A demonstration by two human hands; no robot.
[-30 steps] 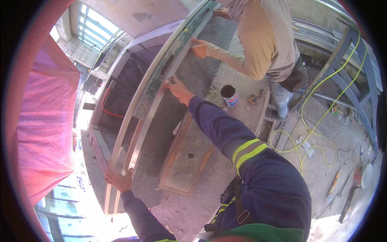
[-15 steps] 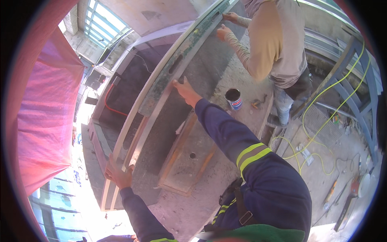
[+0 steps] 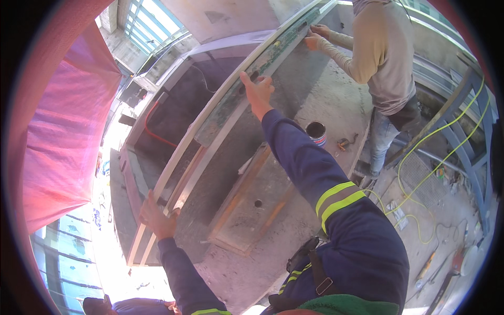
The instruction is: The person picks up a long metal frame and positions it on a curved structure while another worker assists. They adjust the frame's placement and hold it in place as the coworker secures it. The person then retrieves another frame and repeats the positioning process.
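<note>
A long pale straight frame [image 3: 173, 167] with two parallel rails slants from lower left to upper right above a grey slab. Against its upper part lies a worn green spirit level [image 3: 216, 122] with slots cut through it. My left hand [image 3: 159, 216] grips the frame's lower end, fingers over the far rail and thumb on the near one. Farther up, my right hand [image 3: 258, 95] is closed on the level near a slot, its fingertips partly hidden. A co-worker's hands [image 3: 316, 37] touch the upper end of the level and frame.
The co-worker [image 3: 386, 58] stands at far right. An open paint can [image 3: 316, 132] and a small tool [image 3: 346, 143] sit on the dusty floor. Yellow-green cable [image 3: 420, 176] loops by grey metalwork at right. A pink sheet [image 3: 73, 131] hangs left; another person's cap [image 3: 96, 305] shows below.
My right hand has gone from the near rail up onto the spirit level. My left hand stays on the frame's lower end. The view has shifted slightly; the co-worker's hands remain at the far end.
</note>
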